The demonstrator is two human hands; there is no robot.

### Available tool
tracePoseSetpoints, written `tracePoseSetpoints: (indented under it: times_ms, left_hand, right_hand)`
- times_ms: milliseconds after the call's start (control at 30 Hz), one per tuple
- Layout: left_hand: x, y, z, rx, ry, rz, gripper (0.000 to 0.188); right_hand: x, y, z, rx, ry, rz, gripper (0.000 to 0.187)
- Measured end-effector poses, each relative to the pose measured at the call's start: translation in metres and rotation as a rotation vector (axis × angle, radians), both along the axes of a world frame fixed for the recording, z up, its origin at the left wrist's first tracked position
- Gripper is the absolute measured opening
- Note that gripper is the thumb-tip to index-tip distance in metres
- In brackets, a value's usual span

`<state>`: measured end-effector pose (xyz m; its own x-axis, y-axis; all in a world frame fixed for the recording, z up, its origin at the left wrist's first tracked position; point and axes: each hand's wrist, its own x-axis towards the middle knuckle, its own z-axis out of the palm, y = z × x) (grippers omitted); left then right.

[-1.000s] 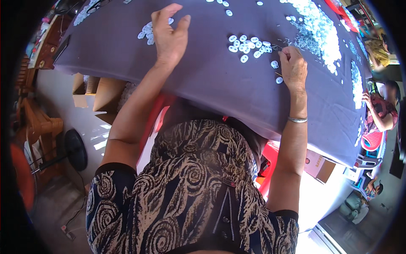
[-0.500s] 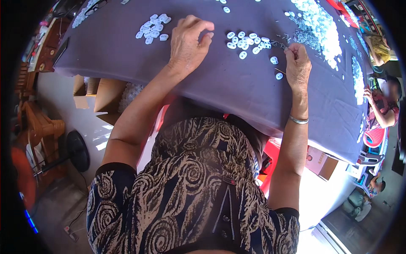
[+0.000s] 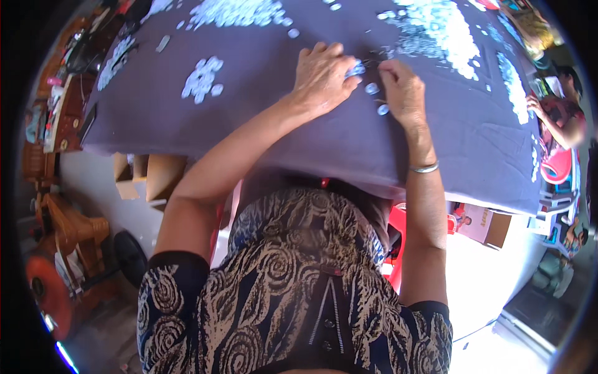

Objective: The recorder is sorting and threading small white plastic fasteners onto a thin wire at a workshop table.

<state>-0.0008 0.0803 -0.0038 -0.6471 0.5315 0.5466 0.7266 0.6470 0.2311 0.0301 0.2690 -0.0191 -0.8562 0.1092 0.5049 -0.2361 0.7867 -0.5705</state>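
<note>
My left hand (image 3: 324,78) is curled over a small group of white oval pieces (image 3: 355,68), which it largely covers. Its thumb and index finger close about a piece at the group's right end, though the picture is blurred there. Just to the right, my right hand (image 3: 405,93) holds its thumb and index finger pinched together; what lies between them is too small to make out. Two loose oval pieces (image 3: 382,110) lie beside it on the dark cloth. Small dark metal pieces (image 3: 420,45) are heaped beyond my right hand.
A dark cloth covers the table (image 3: 249,137). A big white heap (image 3: 451,37) fills the far right, another heap (image 3: 237,11) the far middle, and a small cluster (image 3: 202,80) the left. A co-worker's hand (image 3: 536,106) is at the right edge. Open cardboard boxes (image 3: 165,177) stand below left.
My left hand has moved right, from beside the small group of oval pieces to over it, and its fingers have closed in. My right hand stays pinched. The whole view has shifted.
</note>
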Motion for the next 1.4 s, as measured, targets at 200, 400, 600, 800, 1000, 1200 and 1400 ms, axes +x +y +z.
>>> tracePoseSetpoints:
  times_ms: [200, 400, 600, 800, 1000, 1200, 1400]
  left_hand:
    - [-0.014, 0.009, -0.006, -0.03, -0.035, 0.029, 0.01]
    - [-0.011, 0.012, -0.006, 0.027, 0.004, -0.04, 0.011]
    - [-0.023, 0.007, -0.014, 0.075, -0.218, -0.069, 0.008]
    - [-0.009, 0.013, -0.013, 0.08, -0.002, -0.108, 0.017]
    - [0.004, 0.017, -0.006, 0.06, -0.033, -0.172, 0.016]
    - [0.012, 0.013, 0.005, 0.289, -0.042, -0.275, 0.015]
    - [0.017, -0.01, 0.004, 0.549, -0.397, -0.293, 0.008]
  right_hand:
    - [0.0, -0.003, -0.007, 0.044, 0.021, -0.031, 0.007]
    - [0.008, -0.011, -0.006, -0.068, -0.013, -0.063, 0.006]
    - [0.008, -0.015, 0.0, -0.099, -0.055, -0.059, 0.01]
    - [0.008, -0.011, -0.002, -0.136, 0.063, -0.008, 0.007]
    - [0.008, -0.015, 0.004, -0.21, 0.12, 0.104, 0.01]
    - [0.016, -0.025, 0.017, -0.344, 0.039, 0.257, 0.008]
    - [0.022, -0.036, 0.03, -0.325, 0.039, 0.355, 0.007]
